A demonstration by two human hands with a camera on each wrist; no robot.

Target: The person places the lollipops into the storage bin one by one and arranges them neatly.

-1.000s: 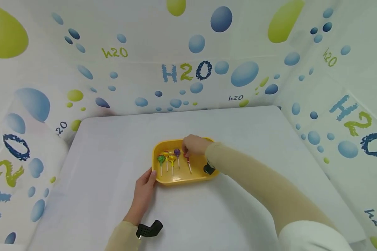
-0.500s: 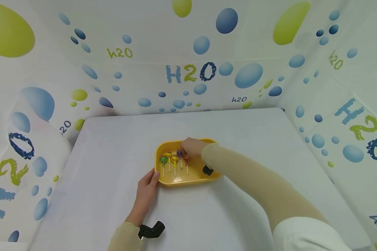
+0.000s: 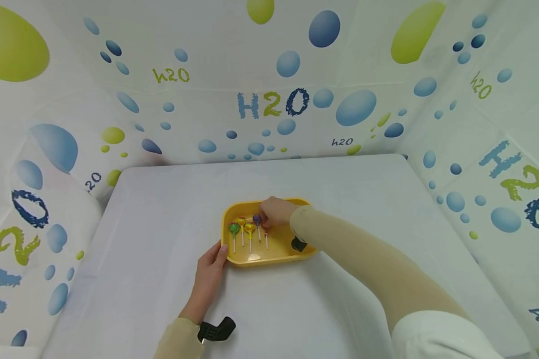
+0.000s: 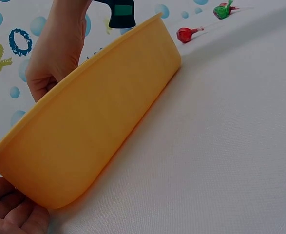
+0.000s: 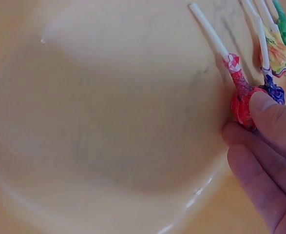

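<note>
My left hand (image 3: 210, 271) grips the left front corner of a yellow tray (image 3: 251, 262), thumb over the rim and fingers against the outside wall. Inside the tray, my right hand (image 3: 277, 212) pinches the round head of a red lollipop (image 5: 240, 108) between thumb and fingers; its white stick points toward the front. Right beside it lies a purple lollipop (image 3: 257, 219). Farther left come two yellow lollipops (image 3: 249, 228) and a green lollipop (image 3: 234, 228), roughly in a row with sticks toward the front. In the head view the red head is mostly hidden by my fingers.
The tray stands on a white table (image 3: 170, 209). In the left wrist view another red lollipop (image 4: 184, 34) and another green lollipop (image 4: 223, 9) lie on the table past the tray. A white curtain (image 3: 215, 60) with printed drops surrounds the table.
My right hand has shifted the red lollipop a little left, close to the purple one, and its stick has swung straighter. The left hand keeps its grip on the tray. The head view has shifted slightly.
</note>
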